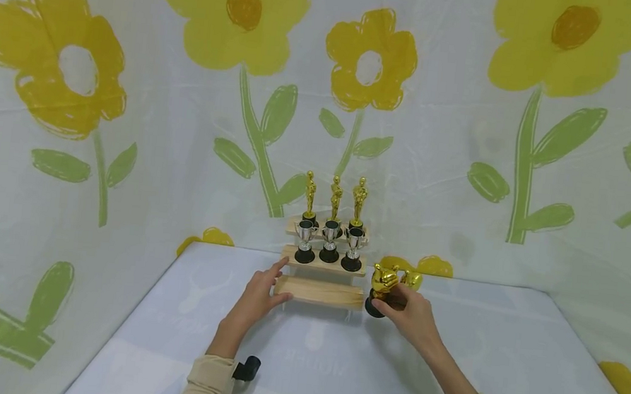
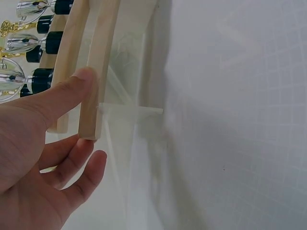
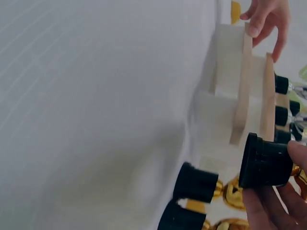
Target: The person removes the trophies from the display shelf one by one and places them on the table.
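Note:
My right hand (image 1: 409,314) holds a gold trophy (image 1: 383,280) by its black base (image 3: 266,163), just right of the lowest plank (image 1: 319,291) of a three-tier wooden display stand. My left hand (image 1: 257,291) grips the stand's left end, its thumb on the lowest plank (image 2: 98,72) and its fingers around the plank's end. Silver cup trophies (image 1: 330,240) with black bases line the middle tier (image 1: 285,254). Gold figurine trophies (image 1: 336,196) stand along the top tier (image 1: 292,225). Two more gold trophies (image 1: 413,280) are behind my right hand; their black bases (image 3: 194,182) show in the right wrist view.
Clear supports (image 2: 129,108) carry the planks on a white-covered table (image 1: 178,323). Close behind the stand hangs a white cloth (image 1: 432,170) printed with yellow flowers. Wrist cameras (image 1: 247,368) are strapped to both forearms.

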`<state>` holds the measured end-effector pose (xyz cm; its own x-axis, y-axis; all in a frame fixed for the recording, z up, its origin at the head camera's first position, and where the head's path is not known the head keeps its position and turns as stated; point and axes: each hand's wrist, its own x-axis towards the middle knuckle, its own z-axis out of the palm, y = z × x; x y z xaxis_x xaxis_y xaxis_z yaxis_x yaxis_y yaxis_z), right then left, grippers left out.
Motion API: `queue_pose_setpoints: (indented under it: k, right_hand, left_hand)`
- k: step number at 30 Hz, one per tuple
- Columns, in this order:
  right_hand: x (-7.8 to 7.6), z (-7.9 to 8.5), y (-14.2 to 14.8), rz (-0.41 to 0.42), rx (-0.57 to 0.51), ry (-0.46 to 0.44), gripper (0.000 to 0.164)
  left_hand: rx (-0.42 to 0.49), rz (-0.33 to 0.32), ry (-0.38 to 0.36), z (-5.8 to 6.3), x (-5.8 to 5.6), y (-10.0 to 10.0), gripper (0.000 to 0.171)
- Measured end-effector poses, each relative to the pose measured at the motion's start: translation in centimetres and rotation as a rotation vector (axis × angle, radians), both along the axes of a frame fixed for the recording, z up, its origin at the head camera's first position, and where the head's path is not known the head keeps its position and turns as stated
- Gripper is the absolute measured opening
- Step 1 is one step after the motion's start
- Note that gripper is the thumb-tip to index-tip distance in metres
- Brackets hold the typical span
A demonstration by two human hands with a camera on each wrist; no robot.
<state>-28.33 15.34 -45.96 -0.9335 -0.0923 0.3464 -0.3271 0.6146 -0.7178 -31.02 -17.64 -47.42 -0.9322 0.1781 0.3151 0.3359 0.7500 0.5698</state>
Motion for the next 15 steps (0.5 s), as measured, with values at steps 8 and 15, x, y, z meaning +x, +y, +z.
queue_pose_setpoints:
  k: [8,15]
  right_hand:
    - [0.4,0.2,3.9,-0.074,0.039,-0.025,0.047]
    - [0.5,-0.2,7.1,-0.151,0.092,-0.047,0.052]
  left_hand:
    - [-0.006,0.010,-0.008,0.0,-0.1,0.1,0.081]
    - [-0.002,0.012,-0.018,0.0,0.0,0.2,0.081]
